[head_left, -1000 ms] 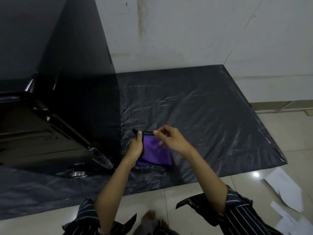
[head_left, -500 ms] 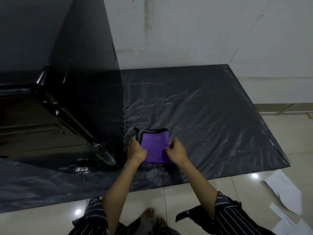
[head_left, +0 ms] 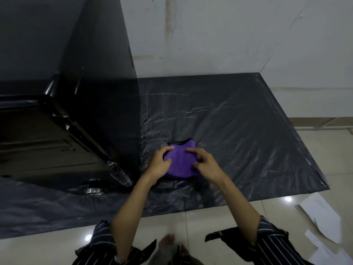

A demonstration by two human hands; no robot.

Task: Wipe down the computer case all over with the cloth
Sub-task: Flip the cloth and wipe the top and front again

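A tall black computer case [head_left: 95,104] stands at the left on a black plastic sheet [head_left: 238,131]. Just right of its near corner lies a folded purple cloth [head_left: 181,159] with a dark edge. My left hand [head_left: 159,165] grips the cloth's left edge, fingers curled round it. My right hand [head_left: 205,165] holds its right side, with the forefinger on top and the thumb at the near edge. The cloth is bunched between both hands, a short way from the case and not touching it.
A white wall [head_left: 229,35] rises behind the sheet. Pale floor tiles [head_left: 191,222] lie in front, with white papers [head_left: 321,222] at the right. A round metal foot [head_left: 93,190] and a grille strip [head_left: 121,175] show at the case's near bottom corner. My bare feet [head_left: 168,243] are below.
The cloth was laid flat and folded on the sheet, then both hands closed in on its sides and bunched it. The view shifted slightly, so the case looks nearer.
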